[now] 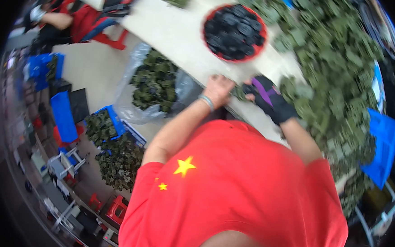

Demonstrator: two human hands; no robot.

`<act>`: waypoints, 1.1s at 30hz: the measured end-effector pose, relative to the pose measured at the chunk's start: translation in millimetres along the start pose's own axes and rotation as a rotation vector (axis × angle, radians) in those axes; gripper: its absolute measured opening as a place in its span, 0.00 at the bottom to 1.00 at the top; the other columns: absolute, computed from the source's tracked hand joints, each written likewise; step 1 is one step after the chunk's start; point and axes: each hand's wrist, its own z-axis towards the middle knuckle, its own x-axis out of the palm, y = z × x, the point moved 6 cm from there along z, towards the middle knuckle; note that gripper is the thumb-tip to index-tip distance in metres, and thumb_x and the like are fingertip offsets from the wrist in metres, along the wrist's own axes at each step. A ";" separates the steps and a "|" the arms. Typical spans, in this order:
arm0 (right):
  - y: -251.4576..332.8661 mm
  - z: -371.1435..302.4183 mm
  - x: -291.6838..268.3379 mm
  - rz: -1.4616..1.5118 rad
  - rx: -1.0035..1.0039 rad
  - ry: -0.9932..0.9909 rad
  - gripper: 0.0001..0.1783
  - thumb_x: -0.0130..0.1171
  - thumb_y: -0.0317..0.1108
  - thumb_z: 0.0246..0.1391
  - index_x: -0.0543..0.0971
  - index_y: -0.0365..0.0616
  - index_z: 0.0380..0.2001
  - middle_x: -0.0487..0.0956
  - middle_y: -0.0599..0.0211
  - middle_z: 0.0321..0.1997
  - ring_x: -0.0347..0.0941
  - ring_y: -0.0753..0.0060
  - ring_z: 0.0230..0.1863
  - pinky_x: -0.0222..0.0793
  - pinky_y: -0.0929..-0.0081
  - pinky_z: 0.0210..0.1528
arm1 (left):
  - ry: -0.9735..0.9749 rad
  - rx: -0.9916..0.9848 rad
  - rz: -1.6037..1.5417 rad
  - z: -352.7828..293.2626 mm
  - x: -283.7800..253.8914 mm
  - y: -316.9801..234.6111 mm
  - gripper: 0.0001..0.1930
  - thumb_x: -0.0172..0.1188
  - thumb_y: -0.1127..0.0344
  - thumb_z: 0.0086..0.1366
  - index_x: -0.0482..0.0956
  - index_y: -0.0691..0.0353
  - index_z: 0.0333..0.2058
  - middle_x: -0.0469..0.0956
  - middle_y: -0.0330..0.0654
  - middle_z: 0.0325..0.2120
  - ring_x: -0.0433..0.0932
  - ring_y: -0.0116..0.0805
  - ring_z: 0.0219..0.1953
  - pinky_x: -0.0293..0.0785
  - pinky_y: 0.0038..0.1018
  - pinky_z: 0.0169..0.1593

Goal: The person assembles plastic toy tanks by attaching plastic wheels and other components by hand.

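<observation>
My right hand, in a black and purple glove, is closed on a small olive-green flat piece at the table's near edge. Close beside that piece is my bare left hand, with a band at the wrist. Its fingers are curled in, and what they hold, if anything, is hidden. Just beyond both hands, a red bowl is heaped with black round parts. Many similar green pieces lie in a big pile along the right side of the table.
The white table runs across in front of me. Left of it, a clear plastic bag holds more green pieces. Blue crates of green pieces stand on the floor. A blue bin is at the right. Another person's arm shows far left.
</observation>
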 end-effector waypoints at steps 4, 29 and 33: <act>-0.3 -23.3 15.1 0.043 0.170 -0.070 0.22 0.70 0.30 0.51 0.77 0.41 0.50 0.76 0.59 0.45 0.75 0.57 0.49 0.72 0.62 0.53 | -0.010 0.103 -0.007 0.6 23.5 -1.8 0.32 0.76 0.57 0.41 0.76 0.52 0.47 0.79 0.39 0.43 0.75 0.45 0.52 0.69 0.50 0.57; -32.1 40.3 47.5 -0.269 0.327 -0.112 0.16 0.64 0.33 0.45 0.78 0.42 0.39 0.81 0.52 0.40 0.78 0.44 0.46 0.73 0.50 0.49 | 0.026 0.154 -0.001 -2.6 21.9 -4.1 0.39 0.80 0.51 0.42 0.74 0.53 0.53 0.77 0.37 0.46 0.73 0.41 0.54 0.66 0.50 0.62; 8.4 53.5 48.3 -0.560 -0.145 0.115 0.13 0.63 0.36 0.48 0.79 0.45 0.38 0.80 0.57 0.39 0.77 0.50 0.44 0.71 0.53 0.48 | 0.007 0.160 -0.007 -4.7 19.5 -4.1 0.38 0.80 0.51 0.43 0.74 0.53 0.53 0.77 0.37 0.46 0.73 0.41 0.53 0.66 0.50 0.62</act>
